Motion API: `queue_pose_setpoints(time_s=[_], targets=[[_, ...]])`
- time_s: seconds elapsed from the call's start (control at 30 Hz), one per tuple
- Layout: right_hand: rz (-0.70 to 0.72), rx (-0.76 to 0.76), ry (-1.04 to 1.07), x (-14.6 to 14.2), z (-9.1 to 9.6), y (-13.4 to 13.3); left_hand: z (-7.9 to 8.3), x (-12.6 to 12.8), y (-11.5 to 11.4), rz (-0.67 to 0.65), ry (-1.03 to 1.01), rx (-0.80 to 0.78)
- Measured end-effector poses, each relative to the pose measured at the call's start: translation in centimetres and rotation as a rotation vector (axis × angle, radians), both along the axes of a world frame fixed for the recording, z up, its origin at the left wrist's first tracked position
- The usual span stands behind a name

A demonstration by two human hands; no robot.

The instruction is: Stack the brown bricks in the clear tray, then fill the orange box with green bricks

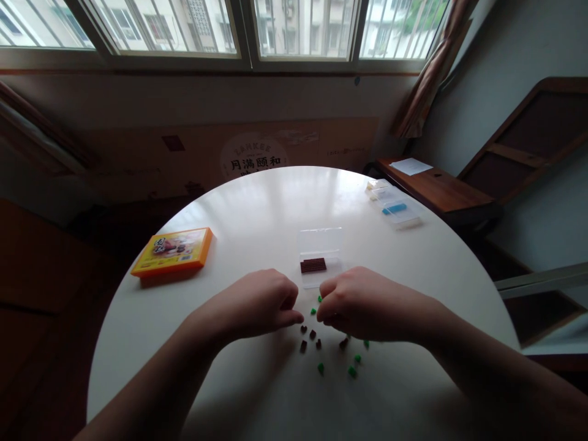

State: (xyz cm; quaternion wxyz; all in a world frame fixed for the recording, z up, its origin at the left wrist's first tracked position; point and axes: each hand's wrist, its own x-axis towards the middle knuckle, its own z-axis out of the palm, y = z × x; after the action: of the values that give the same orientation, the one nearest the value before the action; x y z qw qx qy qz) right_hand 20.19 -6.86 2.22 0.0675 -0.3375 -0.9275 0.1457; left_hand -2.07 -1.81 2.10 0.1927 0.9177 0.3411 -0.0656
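Observation:
My left hand (269,303) hovers just left of a scatter of small pieces, fingers curled in and thumb pointing right. Opposite it, my right hand (358,303) is closed in a pinch over the pieces. Anything held in either hand is hidden or too small to name. Small dark brown pieces (312,334) lie on the white table below and between the hands. Bright green pieces (352,372) are spread nearer to me, with a few more (313,311) between the hands. Beyond the hands stands an open clear plastic box (320,242) holding a dark brown ridged block (313,265).
An orange and yellow box (174,251) lies on the left of the round white table (243,208). At the far right edge is another clear case (408,222) with a blue item (394,209). A wooden desk (434,180) with a paper sheet stands beyond.

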Motion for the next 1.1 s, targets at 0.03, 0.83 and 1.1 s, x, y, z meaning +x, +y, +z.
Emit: queue_pose_setpoints(time_s=[0.03, 0.83, 1.1], targets=[[0.029, 0.005, -0.012, -0.4, -0.1, -0.1, -0.1, 0.0, 0.0, -0.001, 0.017, -0.025], [0.109, -0.016, -0.034, -1.3, -2.1, 0.3, -0.4, 0.9, 0.0, 0.025, 0.15, -0.092], [0.081, -0.039, 0.029, -0.3, -1.1, 0.6, -0.4, 0.8, 0.0, 0.029, 0.133, -0.102]])
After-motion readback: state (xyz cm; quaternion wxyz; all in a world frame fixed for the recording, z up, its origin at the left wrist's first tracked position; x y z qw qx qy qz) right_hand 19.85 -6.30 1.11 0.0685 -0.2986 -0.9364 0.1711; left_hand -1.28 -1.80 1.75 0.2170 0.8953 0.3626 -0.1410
